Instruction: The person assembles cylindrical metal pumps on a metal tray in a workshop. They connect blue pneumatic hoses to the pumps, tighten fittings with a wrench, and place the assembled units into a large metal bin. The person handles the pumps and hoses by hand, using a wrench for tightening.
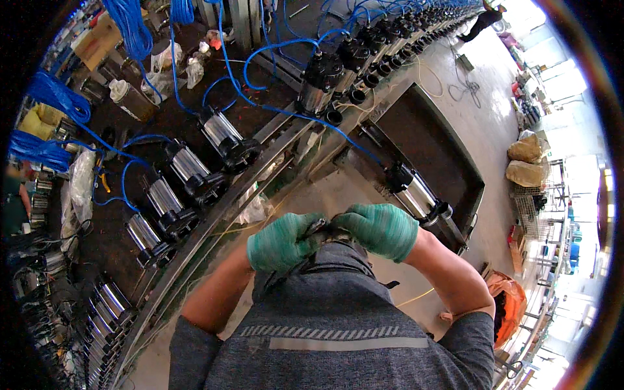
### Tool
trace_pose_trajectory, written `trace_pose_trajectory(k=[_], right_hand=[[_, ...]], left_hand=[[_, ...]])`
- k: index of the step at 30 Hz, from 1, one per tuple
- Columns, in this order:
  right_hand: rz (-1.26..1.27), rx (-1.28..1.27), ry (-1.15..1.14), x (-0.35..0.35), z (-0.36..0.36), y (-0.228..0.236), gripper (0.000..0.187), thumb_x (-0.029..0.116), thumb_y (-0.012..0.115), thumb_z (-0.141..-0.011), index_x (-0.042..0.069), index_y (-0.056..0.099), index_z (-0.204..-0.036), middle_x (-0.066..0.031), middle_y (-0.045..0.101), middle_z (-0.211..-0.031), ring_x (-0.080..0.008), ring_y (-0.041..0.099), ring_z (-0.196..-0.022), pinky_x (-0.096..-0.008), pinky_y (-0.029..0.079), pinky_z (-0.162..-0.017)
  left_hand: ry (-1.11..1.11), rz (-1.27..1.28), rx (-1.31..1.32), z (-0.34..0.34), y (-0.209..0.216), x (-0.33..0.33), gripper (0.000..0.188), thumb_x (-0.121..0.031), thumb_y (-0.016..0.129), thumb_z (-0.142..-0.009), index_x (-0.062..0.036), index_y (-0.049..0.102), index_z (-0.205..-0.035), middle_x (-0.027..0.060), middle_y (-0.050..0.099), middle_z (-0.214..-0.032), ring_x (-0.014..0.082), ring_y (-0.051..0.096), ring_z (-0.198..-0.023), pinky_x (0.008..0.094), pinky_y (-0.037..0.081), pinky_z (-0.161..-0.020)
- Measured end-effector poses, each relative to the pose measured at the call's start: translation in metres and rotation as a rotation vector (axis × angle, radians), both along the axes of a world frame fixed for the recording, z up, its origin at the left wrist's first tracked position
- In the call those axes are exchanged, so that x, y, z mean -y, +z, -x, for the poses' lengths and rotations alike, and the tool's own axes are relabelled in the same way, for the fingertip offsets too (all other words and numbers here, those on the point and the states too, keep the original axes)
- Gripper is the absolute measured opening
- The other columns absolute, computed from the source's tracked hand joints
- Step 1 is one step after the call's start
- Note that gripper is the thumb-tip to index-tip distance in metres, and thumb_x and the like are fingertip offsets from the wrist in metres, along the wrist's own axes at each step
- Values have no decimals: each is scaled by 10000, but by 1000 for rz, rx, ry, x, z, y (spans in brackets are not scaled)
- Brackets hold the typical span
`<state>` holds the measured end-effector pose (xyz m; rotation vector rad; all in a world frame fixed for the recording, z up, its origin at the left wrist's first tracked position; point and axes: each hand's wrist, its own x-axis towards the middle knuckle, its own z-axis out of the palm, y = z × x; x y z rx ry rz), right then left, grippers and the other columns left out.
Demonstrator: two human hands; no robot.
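Observation:
Both my hands wear green knitted gloves and are drawn up close together in front of my grey shirt. My left hand point(283, 242) has its fingers curled inward, closed around something small and dark. Facing it, my right hand point(382, 230) is closed too, with its fingertips bent toward the same spot. What lies between them is mostly hidden by the gloves. Beyond my right hand, a steel pump point(413, 190) with black ends and a blue cable leans at the edge of a dark metal tray point(448, 140).
Several steel pumps point(190, 162) with blue cables lie on a dark bench point(97, 227) to the left. A long row of upright pumps point(322, 81) runs to the far right. An orange sack point(510, 305) stands at the right, and a person point(482, 25) is far off.

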<state>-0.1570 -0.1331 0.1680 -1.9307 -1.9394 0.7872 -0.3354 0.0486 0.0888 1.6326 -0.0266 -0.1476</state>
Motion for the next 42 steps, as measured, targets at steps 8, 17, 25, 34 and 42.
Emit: trace_pose_trajectory(k=[8, 17, 25, 34, 42], right_hand=[[-128, -43, 139, 27, -23, 2, 305, 80, 591, -877, 68, 598, -1182, -146, 636, -997, -361, 681, -905, -443, 573, -710], [-109, 16, -85, 84, -50, -23, 151, 155, 622, -908, 60, 678, -1011, -123, 657, -858, -311, 663, -714, -379, 531, -596], [86, -948, -790, 157, -70, -18, 244, 142, 530, -1008, 26, 658, -1180, -72, 683, -895, -169, 666, -736, -330, 559, -626], [-334, -142, -399, 223, -95, -28, 197, 156, 652, -908, 89, 666, -1093, -155, 697, -944, -394, 673, -852, -448, 551, -702], [152, -1225, -1041, 263, -93, -50, 290, 259, 576, -1000, -22, 641, -965, -90, 624, -670, -156, 601, -529, -341, 477, -485]], left_hand=[[-145, 282, -215, -24, 13, 14, 298, -235, 633, -997, -29, 638, -1212, 5, 667, -933, 116, 604, -798, 286, 505, -708], [-27, -713, 215, -72, 34, 76, 215, -179, 623, -935, -55, 639, -1110, 216, 687, -891, 399, 676, -798, 456, 531, -699], [-57, -506, 315, -117, 18, 117, 180, -115, 627, -963, -10, 631, -1109, 168, 703, -827, 299, 705, -732, 383, 554, -666], [-220, -286, -89, -162, 32, 173, 185, -141, 627, -987, 0, 635, -1105, 124, 686, -801, 179, 676, -684, 336, 547, -645], [-332, -930, 347, -191, 17, 224, 173, -76, 679, -878, -15, 656, -1038, 177, 723, -906, 377, 699, -804, 427, 541, -683]])
